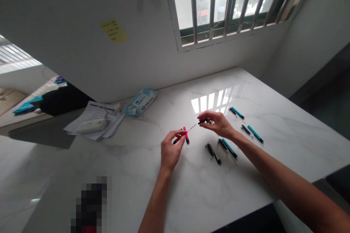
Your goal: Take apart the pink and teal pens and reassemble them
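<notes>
My left hand [172, 148] pinches a pink-and-black pen barrel [179, 139] above the marble-look table. A black pen part [203, 120] is between the fingertips of my right hand [216, 122]. A thin pen refill [191, 127] runs between the two parts; which one it is fixed in, I cannot tell. Just behind my left fingertips lies another pink pen piece [186, 135] with a white refill. To the right are pen parts in groups: a turquoise barrel [229, 147], a black barrel [217, 158], another turquoise barrel [255, 134] and one farther back [237, 112], with black pieces and refills beside them.
A blue pack of wipes [141, 102] rests against the wall at the back left. Beside it are papers [91, 120] with a white device [93, 125] on top. A yellow note [114, 31] sticks to the wall, and a barred window [226, 3] is above the table [131, 174].
</notes>
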The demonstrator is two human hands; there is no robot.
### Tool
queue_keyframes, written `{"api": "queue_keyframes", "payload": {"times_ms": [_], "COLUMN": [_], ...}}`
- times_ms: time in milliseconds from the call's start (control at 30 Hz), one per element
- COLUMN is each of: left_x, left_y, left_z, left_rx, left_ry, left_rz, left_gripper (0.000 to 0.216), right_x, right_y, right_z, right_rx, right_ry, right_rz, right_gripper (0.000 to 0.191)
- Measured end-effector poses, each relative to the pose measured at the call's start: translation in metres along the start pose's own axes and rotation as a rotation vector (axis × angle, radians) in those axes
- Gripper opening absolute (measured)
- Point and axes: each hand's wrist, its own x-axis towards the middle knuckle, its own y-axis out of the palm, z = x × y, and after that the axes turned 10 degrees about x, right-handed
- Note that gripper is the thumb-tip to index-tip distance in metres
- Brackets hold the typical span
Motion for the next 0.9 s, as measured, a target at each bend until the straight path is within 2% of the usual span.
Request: {"api": "queue_keyframes", "payload": {"times_ms": [400,567,900], "left_x": [-0.0014,-0.0010,-0.0014], "left_y": [0.0006,-0.0005,0.0003], "left_z": [-0.0028,-0.0071,-0.0070], "left_rx": [-0.013,-0.002,-0.010], "left_ry": [0.018,0.032,0.022], "left_rz": [0.028,0.024,0.021], "left_gripper": [0.012,0.011,0.012], "right_x": [-0.0014,-0.0031,0.0010], "right_y": [0.0029,0.0062,-0.0034], "right_z": [0.0005,0.0002,-0.0009], "right_rx": [0.003,-0.021,0.022], "right_ry": [0.001,-0.006,0.043], "right_rz": [0.044,0.110,0.012], "right_gripper": [0.019,0.017,0.022]}}
